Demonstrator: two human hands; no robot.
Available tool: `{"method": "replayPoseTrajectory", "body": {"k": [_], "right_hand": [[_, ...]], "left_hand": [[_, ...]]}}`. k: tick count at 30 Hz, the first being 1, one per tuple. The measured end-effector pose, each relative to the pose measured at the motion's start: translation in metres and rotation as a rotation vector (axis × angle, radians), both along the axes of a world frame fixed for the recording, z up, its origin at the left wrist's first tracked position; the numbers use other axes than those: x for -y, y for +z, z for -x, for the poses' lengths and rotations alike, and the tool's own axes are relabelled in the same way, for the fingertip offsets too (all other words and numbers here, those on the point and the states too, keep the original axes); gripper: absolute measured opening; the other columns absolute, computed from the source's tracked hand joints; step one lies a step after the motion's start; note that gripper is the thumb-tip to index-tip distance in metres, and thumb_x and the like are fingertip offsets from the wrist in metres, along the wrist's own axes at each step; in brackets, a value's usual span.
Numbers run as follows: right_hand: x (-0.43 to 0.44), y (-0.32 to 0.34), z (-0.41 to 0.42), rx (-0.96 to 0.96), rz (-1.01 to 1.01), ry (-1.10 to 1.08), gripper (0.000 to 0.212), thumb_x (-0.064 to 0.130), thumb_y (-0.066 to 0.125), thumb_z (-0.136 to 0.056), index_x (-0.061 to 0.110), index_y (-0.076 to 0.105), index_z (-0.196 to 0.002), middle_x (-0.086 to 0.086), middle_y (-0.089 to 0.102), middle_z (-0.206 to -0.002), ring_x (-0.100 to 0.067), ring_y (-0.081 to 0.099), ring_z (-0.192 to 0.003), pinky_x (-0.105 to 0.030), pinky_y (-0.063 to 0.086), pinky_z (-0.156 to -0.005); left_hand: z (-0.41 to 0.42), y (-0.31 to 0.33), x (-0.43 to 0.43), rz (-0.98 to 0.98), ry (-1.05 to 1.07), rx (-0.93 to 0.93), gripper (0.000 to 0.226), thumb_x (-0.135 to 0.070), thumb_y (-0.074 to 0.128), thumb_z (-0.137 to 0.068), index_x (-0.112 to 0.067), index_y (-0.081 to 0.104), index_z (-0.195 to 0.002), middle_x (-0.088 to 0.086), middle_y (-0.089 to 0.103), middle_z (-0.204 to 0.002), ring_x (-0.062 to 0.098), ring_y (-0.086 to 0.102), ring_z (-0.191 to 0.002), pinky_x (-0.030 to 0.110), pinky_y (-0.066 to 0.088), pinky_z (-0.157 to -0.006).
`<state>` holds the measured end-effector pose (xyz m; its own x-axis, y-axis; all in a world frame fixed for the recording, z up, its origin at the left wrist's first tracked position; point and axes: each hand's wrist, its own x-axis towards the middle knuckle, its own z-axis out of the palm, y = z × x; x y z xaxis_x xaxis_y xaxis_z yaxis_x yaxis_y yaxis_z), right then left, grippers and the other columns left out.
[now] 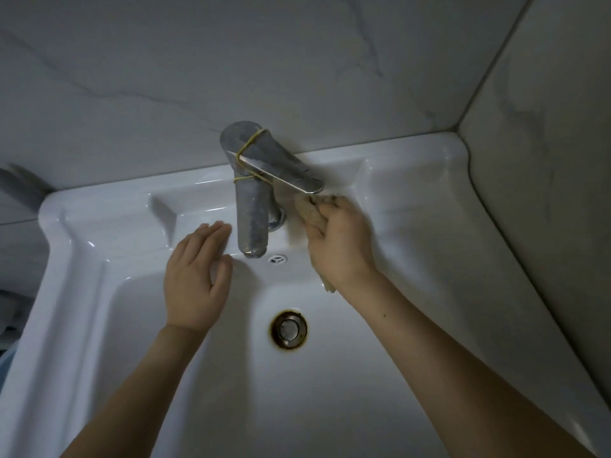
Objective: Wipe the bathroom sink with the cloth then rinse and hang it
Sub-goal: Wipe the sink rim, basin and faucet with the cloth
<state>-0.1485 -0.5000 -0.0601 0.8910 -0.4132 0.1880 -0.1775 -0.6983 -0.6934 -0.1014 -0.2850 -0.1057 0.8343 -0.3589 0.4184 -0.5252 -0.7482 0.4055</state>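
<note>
Ahead of me stood a dull chrome faucet [251, 213], its lever handle [284, 175] pointing to my right and bound with 1 yellow rubber band [253, 138]. Grey-veined marble tiles [198, 77] covered 2 walls meeting in a corner.

Right hand [337, 241] grips the beige cloth [309, 211], bunched against the sink [429, 233] ledge just right of the faucet [251, 219] base, under the lever [281, 170]. A tail of cloth hangs below the wrist. Left hand [195, 279] lies flat, fingers [211, 231] straight, on the ledge left of the spout. A yellow rubber band [246, 150] wraps the faucet. Overflow hole [277, 259] sits below the spout, the rust-ringed drain [289, 328] lower in the basin, marble wall [231, 61] behind
</note>
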Motion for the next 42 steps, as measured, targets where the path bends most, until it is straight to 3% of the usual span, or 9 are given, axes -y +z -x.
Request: {"method": "replayPoseTrajectory", "body": {"k": [7, 14, 18, 21, 23, 26, 29, 34, 42], "right_hand": [[-0.033, -0.016, -0.006, 0.019, -0.002, -0.031, 0.019, 0.011, 0.061, -0.083, 0.004, 0.069, -0.099, -0.012, 0.061, -0.109, -0.031, 0.058, -0.101, -0.04, 0.05, -0.087], [-0.026, -0.014, 0.004, 0.002, -0.092, 0.119, 0.02, 0.012, 0.06, -0.087, 0.004, 0.069, -0.102, -0.008, 0.06, -0.114, -0.024, 0.058, -0.105, -0.036, 0.049, -0.092], [-0.035, -0.012, 0.036, 0.016, -0.273, 0.264, 0.019, 0.031, 0.054, -0.085, 0.023, 0.068, -0.074, 0.011, 0.053, -0.086, -0.002, 0.056, -0.078, -0.013, 0.046, -0.075], [-0.026, -0.018, 0.064, 0.057, -0.329, 0.196, 0.013, 0.009, 0.057, -0.082, 0.014, 0.069, -0.082, 0.005, 0.056, -0.092, -0.006, 0.058, -0.083, -0.016, 0.047, -0.079], [0.002, -0.011, 0.069, 0.104, -0.378, 0.067, 0.017, 0.009, 0.055, -0.081, 0.025, 0.059, -0.075, 0.002, 0.053, -0.083, -0.006, 0.054, -0.072, -0.018, 0.046, -0.069], [0.058, 0.0, 0.056, 0.078, -0.143, -0.133, 0.013, 0.02, 0.057, -0.087, 0.024, 0.05, -0.078, -0.004, 0.052, -0.08, -0.014, 0.053, -0.067, -0.021, 0.048, -0.064], [0.089, 0.01, 0.038, 0.052, 0.024, -0.16, 0.014, 0.017, 0.054, -0.093, 0.014, 0.055, -0.079, -0.005, 0.05, -0.087, -0.012, 0.048, -0.069, -0.007, 0.035, -0.062], [0.056, -0.012, 0.028, 0.039, 0.163, -0.066, 0.026, 0.02, 0.046, -0.092, 0.017, 0.068, -0.106, -0.003, 0.058, -0.11, -0.021, 0.059, -0.097, -0.029, 0.05, -0.081], [-0.005, -0.01, 0.016, 0.063, 0.022, 0.183, 0.022, 0.01, 0.054, -0.086, 0.011, 0.072, -0.099, -0.007, 0.064, -0.11, -0.022, 0.062, -0.101, -0.032, 0.051, -0.09]], "left_hand": [[0.0, 0.002, 0.0, -0.013, 0.009, -0.038, 0.044, -0.023, 0.044, -0.09, -0.013, 0.06, -0.13, 0.004, 0.061, -0.133, 0.024, 0.049, -0.131, 0.03, 0.034, -0.109], [0.002, 0.002, 0.004, 0.007, 0.009, 0.004, 0.043, -0.019, 0.048, -0.089, -0.01, 0.061, -0.128, 0.009, 0.062, -0.129, 0.025, 0.05, -0.127, 0.036, 0.038, -0.105], [0.0, 0.0, 0.002, -0.012, -0.008, 0.02, 0.041, -0.019, 0.047, -0.089, -0.007, 0.062, -0.125, 0.012, 0.063, -0.128, 0.026, 0.049, -0.127, 0.037, 0.036, -0.105], [0.0, 0.0, 0.002, -0.008, -0.007, 0.029, 0.039, -0.015, 0.05, -0.088, -0.006, 0.063, -0.124, 0.013, 0.062, -0.127, 0.026, 0.047, -0.126, 0.036, 0.035, -0.105], [0.0, 0.0, 0.002, -0.001, -0.007, 0.038, 0.039, -0.012, 0.051, -0.087, -0.006, 0.063, -0.124, 0.013, 0.062, -0.127, 0.026, 0.047, -0.125, 0.035, 0.035, -0.105], [0.001, -0.001, 0.002, 0.023, 0.002, 0.035, 0.04, -0.009, 0.053, -0.086, -0.007, 0.062, -0.124, 0.013, 0.062, -0.127, 0.026, 0.048, -0.125, 0.033, 0.035, -0.105], [0.001, -0.002, 0.001, 0.027, 0.003, 0.037, 0.04, -0.009, 0.055, -0.086, -0.007, 0.062, -0.125, 0.012, 0.063, -0.127, 0.026, 0.049, -0.126, 0.034, 0.035, -0.104], [0.0, -0.002, 0.002, 0.026, 0.004, 0.05, 0.04, -0.006, 0.056, -0.086, -0.008, 0.062, -0.125, 0.011, 0.063, -0.126, 0.027, 0.05, -0.125, 0.031, 0.034, -0.106], [0.0, 0.002, 0.0, 0.006, 0.007, -0.036, 0.042, -0.017, 0.048, -0.089, -0.011, 0.06, -0.129, 0.007, 0.061, -0.131, 0.026, 0.049, -0.129, 0.036, 0.037, -0.107]]}}
